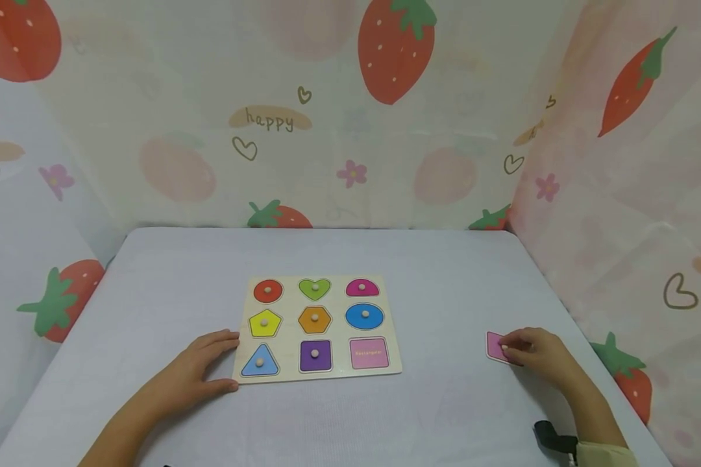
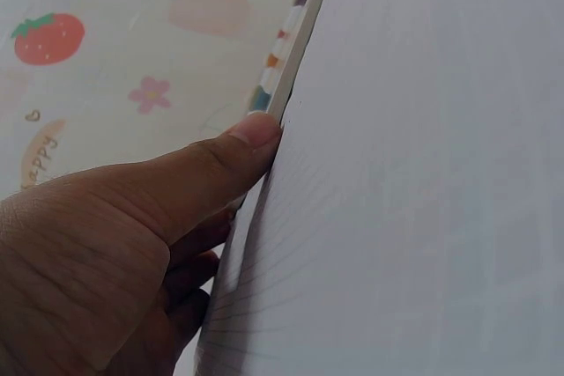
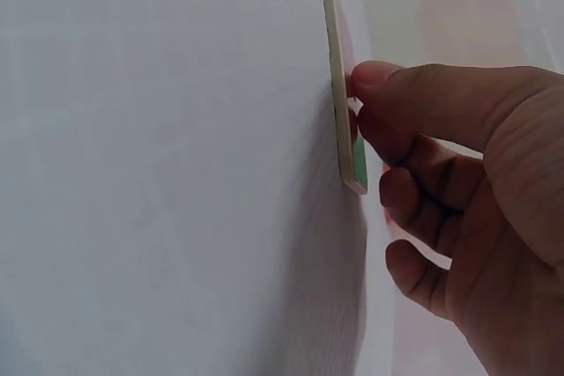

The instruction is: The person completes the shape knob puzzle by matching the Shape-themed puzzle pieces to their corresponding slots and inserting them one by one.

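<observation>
A pale wooden knob puzzle board (image 1: 340, 374) lies flat on the white table. My left hand (image 1: 188, 370) rests at its left side, thumb by the near left corner and fingertips against the left edge; in the left wrist view the thumb (image 2: 220, 160) touches that edge. Away to the right of the board, my right hand (image 1: 540, 353) pinches the small knob of a pink rectangle puzzle piece (image 1: 494, 345) between thumb and index finger. The right wrist view has this piece (image 3: 339, 85) edge-on, slightly off the cloth, with a shadow beneath. A pink rectangular recess (image 1: 369, 353) with printed lettering shows in the board.
Several knobbed pieces sit in the board, among them a purple square (image 1: 324, 363), a blue oval (image 1: 356, 319) and a light blue triangle (image 1: 269, 370). A black device (image 1: 552, 441) is by the right wrist. Strawberry-print curtains (image 1: 327, 149) stand behind and beside the table.
</observation>
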Demonstrator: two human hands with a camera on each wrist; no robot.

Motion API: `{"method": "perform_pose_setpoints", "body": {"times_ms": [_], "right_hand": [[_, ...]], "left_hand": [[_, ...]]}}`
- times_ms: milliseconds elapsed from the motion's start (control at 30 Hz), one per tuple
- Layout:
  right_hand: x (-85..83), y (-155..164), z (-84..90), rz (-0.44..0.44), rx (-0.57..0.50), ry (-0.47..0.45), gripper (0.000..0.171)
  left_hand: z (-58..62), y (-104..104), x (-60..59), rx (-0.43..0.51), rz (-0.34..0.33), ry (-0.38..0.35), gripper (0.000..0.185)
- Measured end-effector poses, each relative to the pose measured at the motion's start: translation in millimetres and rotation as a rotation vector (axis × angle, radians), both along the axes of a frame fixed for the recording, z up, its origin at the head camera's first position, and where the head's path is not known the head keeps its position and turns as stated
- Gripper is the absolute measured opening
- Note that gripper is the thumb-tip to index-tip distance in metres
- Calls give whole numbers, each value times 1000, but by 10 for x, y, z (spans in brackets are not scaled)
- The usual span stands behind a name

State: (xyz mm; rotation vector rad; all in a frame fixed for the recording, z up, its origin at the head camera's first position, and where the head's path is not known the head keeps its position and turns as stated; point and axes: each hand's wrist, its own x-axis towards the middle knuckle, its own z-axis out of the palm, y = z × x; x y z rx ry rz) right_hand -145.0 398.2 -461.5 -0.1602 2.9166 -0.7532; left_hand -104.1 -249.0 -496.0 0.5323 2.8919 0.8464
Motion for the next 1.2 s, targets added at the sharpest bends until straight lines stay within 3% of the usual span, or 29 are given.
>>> {"method": "perform_pose_setpoints", "body": {"times_ms": [633,1200], "right_hand": [[-53,-154,132,24,47,125,15],[-215,-617,244,123,-33,201,12]], "left_hand": [[-20,9,-7,-7,0,-10,81],[-13,9,-16,-8,3,-19,81]]}}
